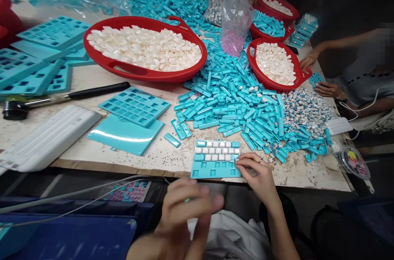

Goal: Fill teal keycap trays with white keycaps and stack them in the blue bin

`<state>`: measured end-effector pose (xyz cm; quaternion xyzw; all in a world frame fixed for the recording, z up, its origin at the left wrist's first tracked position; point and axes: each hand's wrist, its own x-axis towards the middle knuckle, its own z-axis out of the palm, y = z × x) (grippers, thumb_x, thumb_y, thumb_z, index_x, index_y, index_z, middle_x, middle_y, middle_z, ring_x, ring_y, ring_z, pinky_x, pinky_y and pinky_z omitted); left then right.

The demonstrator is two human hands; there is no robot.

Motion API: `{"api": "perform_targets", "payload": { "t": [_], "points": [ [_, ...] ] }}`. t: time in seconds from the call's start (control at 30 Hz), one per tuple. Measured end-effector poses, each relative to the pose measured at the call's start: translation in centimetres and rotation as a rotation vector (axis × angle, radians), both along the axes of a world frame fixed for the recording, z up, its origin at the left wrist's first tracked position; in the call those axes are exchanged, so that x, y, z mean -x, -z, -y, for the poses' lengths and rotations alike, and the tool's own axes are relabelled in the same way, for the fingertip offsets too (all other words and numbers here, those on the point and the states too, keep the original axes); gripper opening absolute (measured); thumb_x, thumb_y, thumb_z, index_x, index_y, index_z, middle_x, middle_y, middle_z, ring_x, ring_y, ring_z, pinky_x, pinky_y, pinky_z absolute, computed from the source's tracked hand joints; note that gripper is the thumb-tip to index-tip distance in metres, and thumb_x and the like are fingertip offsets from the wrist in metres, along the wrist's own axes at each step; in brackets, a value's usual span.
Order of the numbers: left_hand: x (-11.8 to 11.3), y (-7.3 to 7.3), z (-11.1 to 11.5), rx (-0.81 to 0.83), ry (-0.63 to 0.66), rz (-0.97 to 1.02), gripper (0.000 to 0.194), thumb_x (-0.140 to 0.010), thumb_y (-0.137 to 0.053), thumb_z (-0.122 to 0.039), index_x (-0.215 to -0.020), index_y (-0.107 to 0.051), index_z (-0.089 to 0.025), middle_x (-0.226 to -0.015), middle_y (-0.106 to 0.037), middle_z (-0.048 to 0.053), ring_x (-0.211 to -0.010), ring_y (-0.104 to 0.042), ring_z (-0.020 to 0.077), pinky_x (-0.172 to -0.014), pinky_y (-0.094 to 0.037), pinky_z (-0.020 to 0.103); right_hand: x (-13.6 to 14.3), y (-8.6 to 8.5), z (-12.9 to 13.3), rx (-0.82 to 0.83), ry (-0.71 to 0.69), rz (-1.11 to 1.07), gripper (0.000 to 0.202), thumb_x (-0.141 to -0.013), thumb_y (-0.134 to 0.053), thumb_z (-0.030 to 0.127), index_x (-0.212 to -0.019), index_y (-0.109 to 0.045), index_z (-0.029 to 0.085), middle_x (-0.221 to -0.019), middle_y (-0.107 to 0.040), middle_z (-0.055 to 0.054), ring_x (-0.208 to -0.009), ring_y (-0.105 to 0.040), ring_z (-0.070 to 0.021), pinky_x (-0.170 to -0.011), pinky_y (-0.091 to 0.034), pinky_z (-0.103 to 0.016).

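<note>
A turquoise panel [212,171] lies at the table's front edge; white and turquoise keycaps fill its upper rows, while square openings show lower down. My right hand [257,172] is at the panel's right side, thumb and fingers closed at its edge; what they hold, if anything, is too small to tell. In front of the table my left hand [187,210] is raised close to the camera, blurred, with its fingers bent; whatever is between them cannot be made out. A loose turquoise bar [172,140] rests left of the panel.
Turquoise bars [227,104] are heaped behind the panel. Red basins [144,74] hold white keycaps. Turquoise trays [135,106], a white case [58,137] and a black-handled tool [98,90] lie left. Other people's hands [309,61] work at the right and back. Cables cross lower left.
</note>
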<state>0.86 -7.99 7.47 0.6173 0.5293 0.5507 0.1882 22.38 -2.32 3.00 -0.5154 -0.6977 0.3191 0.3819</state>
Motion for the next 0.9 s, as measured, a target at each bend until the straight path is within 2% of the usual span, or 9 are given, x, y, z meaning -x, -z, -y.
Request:
{"api": "perform_targets", "payload": {
  "t": [0.07, 0.13, 0.23, 0.33, 0.4, 0.6, 0.7, 0.8, 0.9],
  "points": [
    [0.4, 0.9, -1.6, -0.071, 0.072, 0.053, 0.027, -0.089, -0.057, -0.006, -0.105, -0.058, -0.028, -0.092, -0.073, -0.001, -0.09, -0.067, 0.0205, -0.09, -0.055, 0.04, 0.1, 0.2, 0.0, -0.001, -0.005, -0.007, 0.014, -0.095, -0.065, 0.017, -0.095, -0.077, 0.024, -0.102, -0.073, -0.006, -0.096, -0.071, -0.019, -0.087, -0.058, -0.03],
    [1.3, 2.2, -2.7, -0.061, 0.059, 0.117, 0.029, -0.09, -0.056, -0.001, -0.105, -0.054, -0.025, -0.099, -0.072, 0.001, -0.095, -0.066, 0.0192, -0.091, -0.053, 0.038, 0.1, 0.3, -0.1, -0.006, -0.009, -0.017, 0.015, -0.095, -0.064, 0.016, -0.099, -0.076, 0.024, -0.102, -0.074, -0.006, -0.096, -0.071, -0.0188, -0.086, -0.058, -0.029],
    [2.7, 4.0, -3.3, 0.035, 0.003, 0.091, 0.019, -0.094, -0.055, -0.005, -0.102, -0.055, -0.023, -0.102, -0.068, 0.002, -0.099, -0.065, 0.0179, -0.091, -0.051, 0.034, 0.2, 0.4, -0.1, -0.012, -0.004, -0.029, 0.018, -0.094, -0.064, 0.016, -0.108, -0.074, 0.023, -0.099, -0.073, -0.005, -0.086, -0.07, -0.0168, -0.079, -0.058, -0.027],
    [3.5, 4.8, -3.5, 0.107, -0.014, 0.037, 0.014, -0.097, -0.053, -0.01, -0.104, -0.057, -0.022, -0.103, -0.067, 0.003, -0.102, -0.064, 0.0173, -0.091, -0.05, 0.031, 0.1, 0.7, -0.2, -0.027, 0.006, -0.025, 0.02, -0.094, -0.065, 0.016, -0.11, -0.073, 0.023, -0.093, -0.073, -0.004, -0.08, -0.069, -0.0158, -0.078, -0.058, -0.027],
    [3.5, 4.9, -3.7, 0.128, -0.016, 0.014, 0.013, -0.099, -0.053, -0.012, -0.105, -0.058, -0.022, -0.104, -0.066, 0.003, -0.103, -0.064, 0.0172, -0.091, -0.05, 0.03, 0.1, 0.8, -0.2, -0.04, 0.001, -0.02, 0.02, -0.094, -0.065, 0.016, -0.112, -0.073, 0.024, -0.092, -0.072, -0.004, -0.081, -0.069, -0.0162, -0.078, -0.058, -0.027],
    [2.8, 4.8, -4.2, 0.11, 0.03, -0.044, 0.015, -0.1, -0.051, -0.012, -0.104, -0.06, -0.024, -0.099, -0.066, 0.001, -0.098, -0.064, 0.0167, -0.088, -0.05, 0.03, -0.3, 0.8, 0.3, -0.133, 0.015, -0.003, 0.023, -0.095, -0.063, 0.015, -0.115, -0.072, 0.025, -0.104, -0.073, -0.007, -0.099, -0.071, -0.0192, -0.087, -0.059, -0.03],
    [2.6, 4.8, -4.2, 0.104, 0.045, -0.073, 0.015, -0.099, -0.05, -0.013, -0.103, -0.06, -0.024, -0.097, -0.067, 0.0, -0.095, -0.064, 0.0168, -0.086, -0.05, 0.03, -0.4, 1.0, 0.6, -0.162, 0.076, -0.059, 0.027, -0.093, -0.064, 0.012, -0.117, -0.069, 0.025, -0.106, -0.072, -0.007, -0.093, -0.072, -0.0172, -0.081, -0.061, -0.027],
    [2.8, 4.6, -4.7, 0.107, 0.016, -0.12, 0.014, -0.1, -0.049, -0.014, -0.101, -0.059, -0.025, -0.095, -0.068, 0.0, -0.093, -0.065, 0.0175, -0.084, -0.05, 0.03, -0.3, 1.3, 0.8, -0.17, 0.09, -0.127, 0.017, -0.091, -0.066, 0.011, -0.102, -0.067, 0.023, -0.099, -0.072, -0.005, -0.089, -0.072, -0.0165, -0.075, -0.061, -0.024],
    [3.7, 4.1, -6.3, 0.143, -0.021, -0.216, 0.012, -0.101, -0.048, -0.02, -0.1, -0.06, -0.025, -0.098, -0.069, 0.001, -0.097, -0.065, 0.0199, -0.087, -0.048, 0.034, 0.0, 1.4, 0.7, -0.157, 0.041, -0.129, 0.012, -0.09, -0.067, 0.011, -0.091, -0.064, 0.023, -0.094, -0.072, -0.004, -0.09, -0.072, -0.0169, -0.077, -0.061, -0.024]
  ]
}}
